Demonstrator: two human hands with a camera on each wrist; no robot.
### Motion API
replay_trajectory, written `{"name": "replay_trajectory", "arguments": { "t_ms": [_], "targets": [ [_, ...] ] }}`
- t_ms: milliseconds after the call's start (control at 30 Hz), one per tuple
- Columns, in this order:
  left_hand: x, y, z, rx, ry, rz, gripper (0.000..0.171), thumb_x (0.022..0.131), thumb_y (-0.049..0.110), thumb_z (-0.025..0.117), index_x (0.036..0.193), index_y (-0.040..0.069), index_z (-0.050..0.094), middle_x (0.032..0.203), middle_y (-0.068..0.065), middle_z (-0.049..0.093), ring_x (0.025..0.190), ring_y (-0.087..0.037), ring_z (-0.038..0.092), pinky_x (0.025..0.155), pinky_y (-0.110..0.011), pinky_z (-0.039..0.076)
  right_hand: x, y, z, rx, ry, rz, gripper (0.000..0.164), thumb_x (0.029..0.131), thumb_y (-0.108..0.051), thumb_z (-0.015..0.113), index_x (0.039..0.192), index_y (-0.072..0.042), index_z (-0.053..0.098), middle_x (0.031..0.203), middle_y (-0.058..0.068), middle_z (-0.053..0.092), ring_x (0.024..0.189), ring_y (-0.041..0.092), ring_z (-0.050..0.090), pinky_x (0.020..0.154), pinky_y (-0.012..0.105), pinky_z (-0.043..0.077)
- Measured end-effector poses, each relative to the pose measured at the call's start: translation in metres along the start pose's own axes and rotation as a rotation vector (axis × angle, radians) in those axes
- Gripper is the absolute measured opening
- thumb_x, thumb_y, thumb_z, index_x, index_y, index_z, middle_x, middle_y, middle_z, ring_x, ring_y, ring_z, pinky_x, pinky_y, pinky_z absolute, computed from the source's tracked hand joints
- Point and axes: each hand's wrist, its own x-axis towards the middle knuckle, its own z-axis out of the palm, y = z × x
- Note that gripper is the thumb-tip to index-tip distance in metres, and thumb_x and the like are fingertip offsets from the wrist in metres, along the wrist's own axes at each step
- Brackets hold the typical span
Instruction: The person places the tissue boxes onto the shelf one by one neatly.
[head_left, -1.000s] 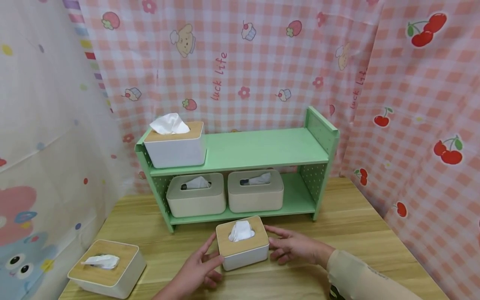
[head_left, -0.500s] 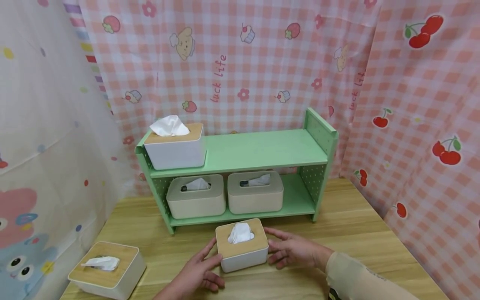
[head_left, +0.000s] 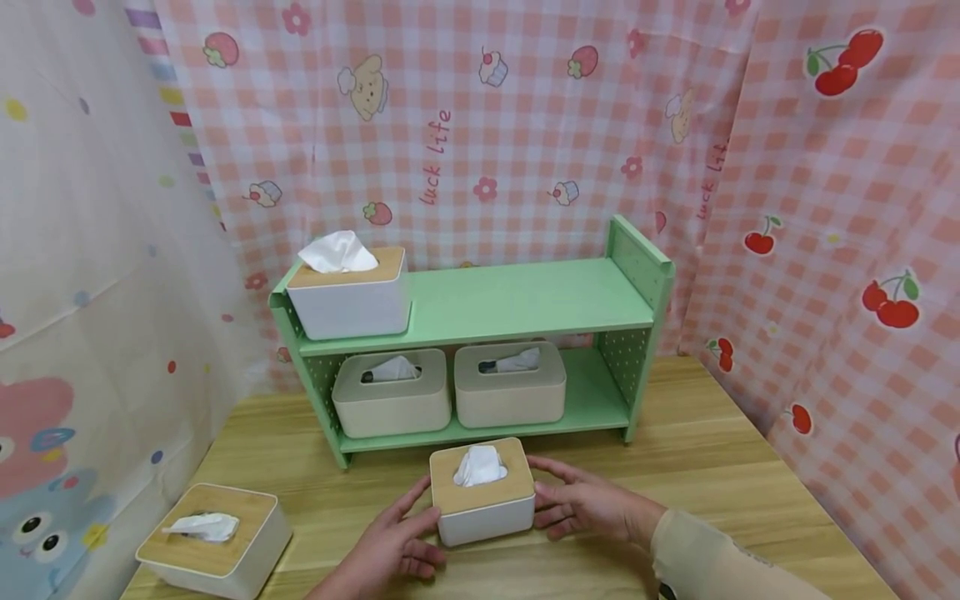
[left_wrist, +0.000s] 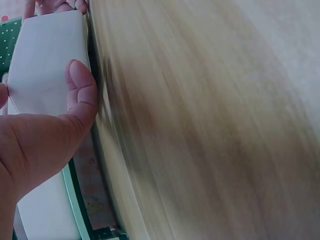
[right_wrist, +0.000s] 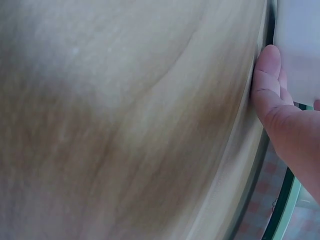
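A small white tissue box (head_left: 483,521) with a wood-look lid stands on the wooden table in front of the green shelf, a white tissue poking from its slot. My left hand (head_left: 390,533) is at its left side, the index finger and thumb touching near the corners and the lower fingers loosely bent. On the opposite side, my right hand (head_left: 588,502) rests its fingers against the box, the index finger stretched toward the back corner. In the left wrist view, a fingertip of the left hand (left_wrist: 45,135) lies on the white wall of the box (left_wrist: 45,55).
Two beige tissue boxes (head_left: 392,408) fill the left and middle of the lower level of the green shelf (head_left: 525,292). A white box with a wooden lid (head_left: 352,308) stands at the upper level's left end. Another wooden-lidded box (head_left: 258,546) sits at the table's left front.
The small tissue box has shifted very slightly left and toward the person, both hands staying at its sides. The other boxes and the shelf keep their places.
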Motion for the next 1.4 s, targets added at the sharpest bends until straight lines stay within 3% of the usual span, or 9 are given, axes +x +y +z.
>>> {"name": "replay_trajectory", "arguments": {
  "t_ms": [233, 833, 1133, 1400],
  "targets": [
    [-0.003, 0.004, 0.0, -0.031, -0.004, 0.008, 0.088, 0.107, 0.044, 0.063, 0.173, 0.013, 0.013, 0.139, -0.023, 0.065, 0.087, -0.022, 0.076, 0.077, -0.039, 0.064, -0.002, -0.001, 0.001, 0.011, 0.009, -0.002, 0.074, 0.112, -0.035, 0.054, 0.172, -0.014, 0.016, 0.129, 0.015, 0.073, 0.112, 0.027, 0.072, 0.094, 0.045, 0.06],
    [-0.005, 0.009, 0.001, -0.039, 0.016, 0.006, 0.089, 0.106, 0.044, 0.065, 0.173, 0.012, 0.015, 0.133, -0.024, 0.064, 0.089, -0.022, 0.075, 0.078, -0.04, 0.064, -0.005, -0.001, 0.007, -0.003, 0.041, -0.042, 0.076, 0.112, -0.037, 0.057, 0.172, -0.013, 0.017, 0.128, 0.014, 0.073, 0.11, 0.026, 0.073, 0.093, 0.044, 0.061],
    [-0.011, 0.011, 0.001, -0.052, 0.034, 0.071, 0.086, 0.107, 0.041, 0.065, 0.172, 0.012, 0.017, 0.123, -0.017, 0.068, 0.091, -0.022, 0.074, 0.082, -0.041, 0.064, -0.01, -0.008, 0.017, -0.031, 0.066, -0.088, 0.075, 0.113, -0.036, 0.055, 0.173, -0.013, 0.016, 0.13, 0.016, 0.073, 0.115, 0.029, 0.073, 0.097, 0.044, 0.061],
    [-0.017, 0.018, 0.0, -0.051, 0.055, 0.112, 0.081, 0.109, 0.035, 0.062, 0.172, 0.011, 0.017, 0.127, -0.016, 0.069, 0.093, -0.021, 0.072, 0.083, -0.038, 0.062, -0.011, -0.016, 0.022, -0.059, 0.077, -0.115, 0.076, 0.112, -0.038, 0.056, 0.173, -0.014, 0.017, 0.14, 0.02, 0.069, 0.12, 0.032, 0.072, 0.099, 0.046, 0.06]
  ]
}}
